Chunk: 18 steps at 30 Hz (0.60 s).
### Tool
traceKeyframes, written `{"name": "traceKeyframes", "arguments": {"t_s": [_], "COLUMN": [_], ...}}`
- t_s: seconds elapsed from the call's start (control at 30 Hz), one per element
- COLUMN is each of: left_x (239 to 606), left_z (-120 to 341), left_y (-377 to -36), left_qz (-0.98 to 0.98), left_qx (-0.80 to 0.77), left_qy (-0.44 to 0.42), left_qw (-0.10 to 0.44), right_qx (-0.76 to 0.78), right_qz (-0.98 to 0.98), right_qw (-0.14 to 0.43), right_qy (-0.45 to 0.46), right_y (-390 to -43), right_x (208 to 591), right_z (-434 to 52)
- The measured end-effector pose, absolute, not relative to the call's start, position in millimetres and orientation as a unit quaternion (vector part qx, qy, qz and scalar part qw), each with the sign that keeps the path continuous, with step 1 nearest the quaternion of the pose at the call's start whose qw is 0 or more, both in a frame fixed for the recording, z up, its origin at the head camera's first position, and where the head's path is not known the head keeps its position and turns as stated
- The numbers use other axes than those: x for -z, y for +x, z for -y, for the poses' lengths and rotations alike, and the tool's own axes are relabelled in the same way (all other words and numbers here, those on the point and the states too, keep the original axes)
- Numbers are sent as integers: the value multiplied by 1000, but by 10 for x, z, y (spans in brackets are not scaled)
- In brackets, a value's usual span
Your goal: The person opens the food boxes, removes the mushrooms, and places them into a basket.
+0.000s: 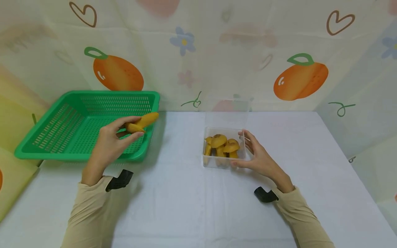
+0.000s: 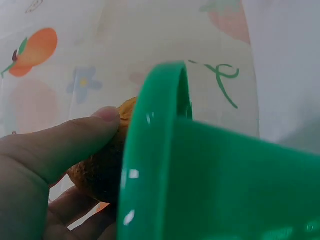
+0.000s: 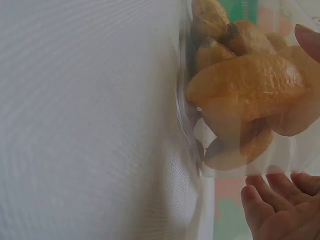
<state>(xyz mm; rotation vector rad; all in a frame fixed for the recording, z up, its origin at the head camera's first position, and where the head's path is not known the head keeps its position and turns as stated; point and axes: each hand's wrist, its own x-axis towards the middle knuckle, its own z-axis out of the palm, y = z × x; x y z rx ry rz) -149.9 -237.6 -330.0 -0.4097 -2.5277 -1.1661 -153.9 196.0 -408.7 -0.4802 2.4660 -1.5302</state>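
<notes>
A yellow mushroom (image 1: pixel 147 120) is pinched between the thumb and fingers of my left hand (image 1: pixel 110 141), above the right side of the green basket (image 1: pixel 23 153). In the left wrist view the basket's rim hides part of this mushroom (image 2: pixel 95 172). My right hand (image 1: pixel 262 160) grips the right side of a clear plastic box (image 1: pixel 206 163), its thumb at the near corner and its fingers along the side. Several yellow mushrooms (image 1: pixel 219 140) stand inside the box, caps up. Through the clear wall the right wrist view shows a mushroom cap (image 3: pixel 245 85) close up.
The box's clear lid (image 1: pixel 227 119) stands raised at its back. A white cloth (image 1: pixel 186 206) covers the table. Behind it hangs a printed curtain (image 1: pixel 204 62) with fruit and flowers. A black strap piece (image 1: pixel 119 181) sits at the left wrist, another black piece (image 1: pixel 266 195) at the right.
</notes>
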Motion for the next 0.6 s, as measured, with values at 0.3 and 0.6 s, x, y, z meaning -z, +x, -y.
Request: {"name": "traceKeyframes", "arguments": {"t_s": [0.3,0.6], "left_x": [3345,3358], "left_z": [2551,2687], "left_y": [-1522,-1538], "left_qz": [906,922], "left_qx": [385,363], "left_qy": [-113,-104], "left_qw": [136,85], "right_qx": [516,518], "right_qz": [-835,-834], "right_qw": [96,93], "right_qy": [-166,-164], "right_y": [-1540,-1534], "right_x": [4100,4098], "right_z": [-1953,-1949]}}
